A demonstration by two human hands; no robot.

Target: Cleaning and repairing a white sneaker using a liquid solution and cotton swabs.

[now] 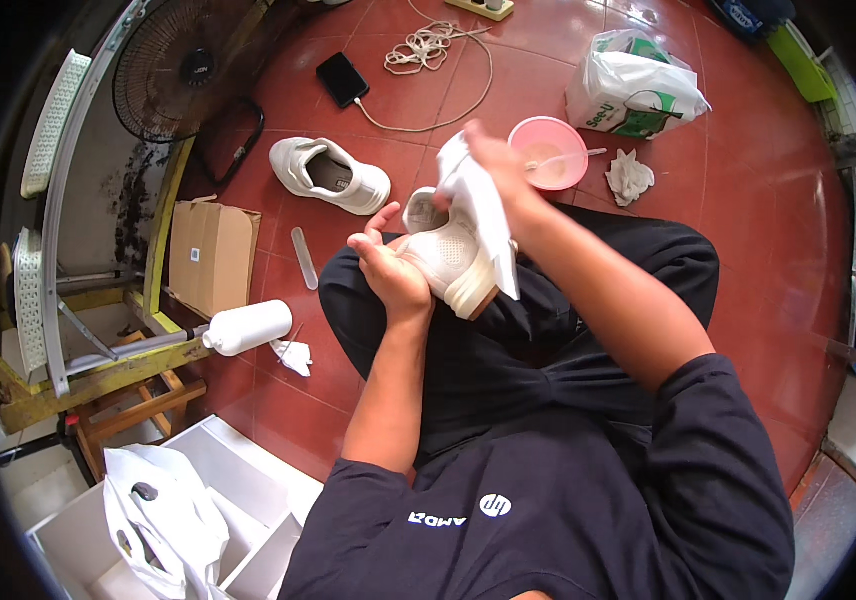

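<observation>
One off-white sneaker (440, 254) is above the lap (478, 360), propped by the left hand (400, 283), its visible fingers spread; the blurred right hand (504, 178) holds a white cloth (478, 208) over it. Probably light, upper soft, sole stiffer: best gripped at heel and sole.

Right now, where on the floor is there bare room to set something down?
Widest is the red floor right of the crumpled tissue and the person's right knee. A smaller patch lies between the loose shoe and the pale cable. It is crowded at left, around the cardboard box and white bottle.
</observation>
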